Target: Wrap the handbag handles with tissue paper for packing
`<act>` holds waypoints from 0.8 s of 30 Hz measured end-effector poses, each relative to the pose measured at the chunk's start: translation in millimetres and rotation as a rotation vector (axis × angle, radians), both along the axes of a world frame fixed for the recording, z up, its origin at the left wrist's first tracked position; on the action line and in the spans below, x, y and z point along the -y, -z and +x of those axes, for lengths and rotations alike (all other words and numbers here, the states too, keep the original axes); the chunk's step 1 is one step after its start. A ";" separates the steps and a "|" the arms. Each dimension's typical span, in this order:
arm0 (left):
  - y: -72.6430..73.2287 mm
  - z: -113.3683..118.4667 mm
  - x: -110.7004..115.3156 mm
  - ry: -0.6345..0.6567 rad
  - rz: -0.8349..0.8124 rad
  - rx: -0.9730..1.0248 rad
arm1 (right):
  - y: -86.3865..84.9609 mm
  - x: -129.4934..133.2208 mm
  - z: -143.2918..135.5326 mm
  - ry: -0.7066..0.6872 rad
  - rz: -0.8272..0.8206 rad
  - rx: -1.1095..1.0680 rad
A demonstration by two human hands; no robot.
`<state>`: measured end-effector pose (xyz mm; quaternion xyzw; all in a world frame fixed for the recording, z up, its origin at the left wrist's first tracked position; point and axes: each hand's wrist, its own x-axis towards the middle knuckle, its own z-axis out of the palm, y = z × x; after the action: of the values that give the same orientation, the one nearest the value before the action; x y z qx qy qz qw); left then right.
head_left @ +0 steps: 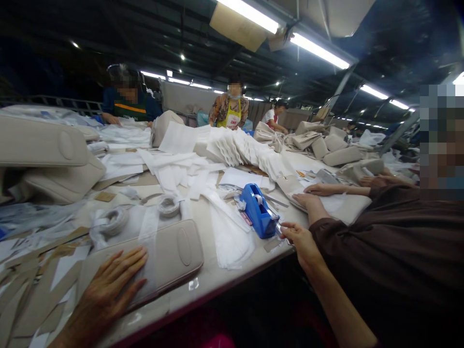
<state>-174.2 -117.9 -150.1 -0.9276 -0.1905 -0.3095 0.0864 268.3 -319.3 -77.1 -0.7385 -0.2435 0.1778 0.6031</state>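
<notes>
My left hand [118, 278] lies flat, fingers stretched, on a beige bag [170, 258] with an oval patch at its right end. A strip of white translucent wrap [148, 237] crosses the bag beside my fingertips. Behind it, two wrapped coils that look like straps [168, 206] rest on the bag's far side. At the table's front edge, my right hand [299, 241] pinches the end of clear tape [279, 228] at the cutter of a blue tape dispenser [258, 212]. White wrapping sheets [230, 237] lie between the bag and the dispenser.
A co-worker in a brown top [391, 256] sits close on my right, hands on a beige piece [342, 205]. A wavy stack of white foam sheets [232, 145] spans the middle. Beige bags [39, 140] stand left; offcuts [32, 290] litter the near left. Several people work across the table.
</notes>
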 end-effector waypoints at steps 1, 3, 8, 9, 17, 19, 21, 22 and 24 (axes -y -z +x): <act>-0.2 0.5 -0.3 0.009 -0.002 0.007 | 8.5 0.3 1.4 0.005 -0.039 -0.017; -0.6 1.6 -1.1 0.015 -0.005 0.007 | 23.5 0.9 6.4 0.018 -0.110 -0.007; -6.5 0.6 7.6 -0.006 -0.038 0.007 | 25.8 17.2 4.6 -0.013 -0.475 0.373; -9.2 -0.2 11.7 -0.007 -0.058 0.000 | 18.0 17.6 -2.1 -0.094 -0.554 0.502; -21.6 -1.6 28.4 -0.067 -0.254 -0.003 | -80.7 -113.1 -161.5 -1.270 -0.431 1.268; -22.5 -2.1 30.1 -0.070 -0.273 0.001 | -90.2 -156.2 -210.9 -1.524 -0.471 1.320; -22.8 -2.9 30.9 -0.069 -0.274 0.011 | -89.2 -191.6 -248.8 -1.644 -0.543 1.397; -22.5 -3.3 30.9 -0.069 -0.269 0.020 | -86.1 -205.7 -262.8 -1.657 -0.588 1.443; -21.2 -4.0 30.1 -0.075 -0.259 0.044 | -77.5 -227.0 -281.9 -1.633 -0.662 1.542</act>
<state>-178.2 -148.1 -128.9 -0.9162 -0.2654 -0.2991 -0.0268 -13.6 -92.3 0.5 -0.3963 -0.8887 0.0722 -0.2191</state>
